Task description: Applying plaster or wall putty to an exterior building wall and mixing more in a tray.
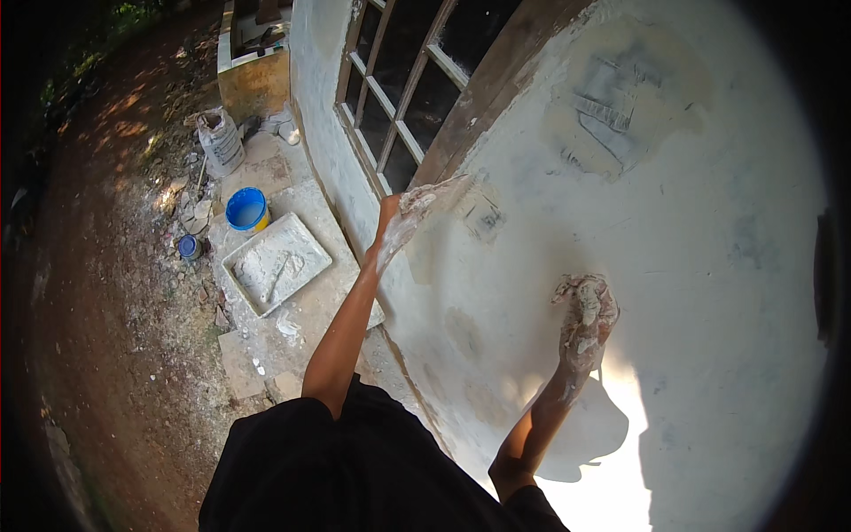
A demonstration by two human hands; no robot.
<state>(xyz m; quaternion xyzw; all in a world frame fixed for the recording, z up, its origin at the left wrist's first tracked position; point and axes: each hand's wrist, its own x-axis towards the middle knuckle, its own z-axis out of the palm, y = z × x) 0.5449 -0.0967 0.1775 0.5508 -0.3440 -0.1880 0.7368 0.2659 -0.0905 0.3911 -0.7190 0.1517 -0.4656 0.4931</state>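
Note:
Both of my hands are smeared with wet white plaster. My left hand point(424, 206) reaches to the wall point(683, 301) beside the window's wooden frame point(496, 97), its fingers stretched out together toward a rough patch point(483, 217). Lower and farther right, my right hand point(588, 315) is curled in front of the wall. Its fingers are bent inward, and the thick white coating hides what they hold, if anything. The wall is whitish and uneven, with a larger beige patch point(620, 106) of dark scrape marks higher up.
On the paved ledge to the left lies a white tray point(306, 235) of plaster with a tool in it. Behind it stand a blue-rimmed yellow bucket point(247, 209) and a white sack point(220, 142). A small blue can point(189, 247) sits on the rubble-strewn dirt ground point(124, 355).

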